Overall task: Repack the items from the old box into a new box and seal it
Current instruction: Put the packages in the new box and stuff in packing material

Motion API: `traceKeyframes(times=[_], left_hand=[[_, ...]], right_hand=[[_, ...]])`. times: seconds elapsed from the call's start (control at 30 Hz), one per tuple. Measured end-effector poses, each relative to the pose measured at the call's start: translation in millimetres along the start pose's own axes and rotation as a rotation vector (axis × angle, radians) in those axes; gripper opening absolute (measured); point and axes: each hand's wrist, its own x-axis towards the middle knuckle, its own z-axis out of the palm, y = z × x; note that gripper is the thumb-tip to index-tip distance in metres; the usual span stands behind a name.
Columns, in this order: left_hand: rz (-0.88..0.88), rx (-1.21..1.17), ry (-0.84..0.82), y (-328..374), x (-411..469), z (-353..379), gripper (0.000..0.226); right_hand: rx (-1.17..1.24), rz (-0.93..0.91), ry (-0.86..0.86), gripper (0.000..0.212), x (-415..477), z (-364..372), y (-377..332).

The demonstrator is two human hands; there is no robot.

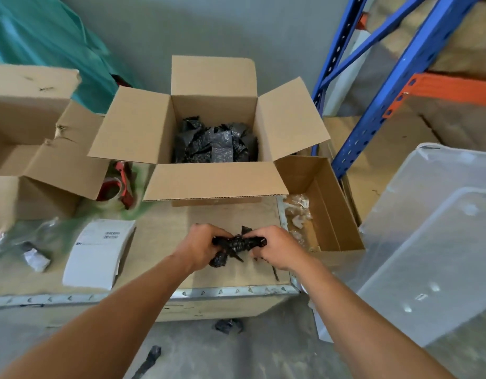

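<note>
A new cardboard box [214, 181] stands open in the middle of the wooden table, its four flaps spread out. Several black plastic packets [215, 142] lie inside it. An older, torn cardboard box [31, 124] sits open at the left. Over the table's front part, my left hand [200, 247] and my right hand [274, 248] both grip a crumpled black plastic packet [236, 246] between them, one hand at each end. The packet is held just above the table surface.
A red tape dispenser [116, 187] lies between the two boxes. White label sheets [99, 253] and clear plastic bags [23, 242] lie at the left. A smaller open box [326, 203] with clear bags stands at the right, beside a translucent bin [433, 236] and blue shelving [378, 91]. Black scraps [228, 325] lie on the floor.
</note>
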Motion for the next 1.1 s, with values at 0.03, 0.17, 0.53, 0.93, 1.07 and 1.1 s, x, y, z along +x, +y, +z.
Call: traceKeyframes(times=[0.03,0.17,0.53,0.93,1.07,1.1], left_hand=[[0.004,-0.023,0.009,7.0,-10.0,-8.8,0.041],[0.054,-0.141,0.004,37.7,-53.1,-48.5,0.047],[0.211,-0.036,0.254,109.9,-78.5,-196.1,0.052],[0.126,-0.205,0.287,101.1,64.1,-273.2,0.048],[0.026,-0.254,0.225,79.2,121.0,-272.8,0.049],[0.006,-0.263,0.212,72.7,134.8,-268.6,0.047]], right_hand=[[0.035,0.001,0.005,0.047,-13.2,-5.7,-9.3],[0.092,0.006,0.007,0.050,-60.6,-28.0,-44.9],[0.106,-0.156,0.180,0.049,-94.7,-120.5,-166.0],[0.161,-0.202,0.302,0.018,62.0,-191.2,-196.0],[0.152,-0.190,0.251,0.013,132.2,-198.2,-177.4],[0.150,-0.183,0.242,0.007,150.0,-197.6,-171.4]])
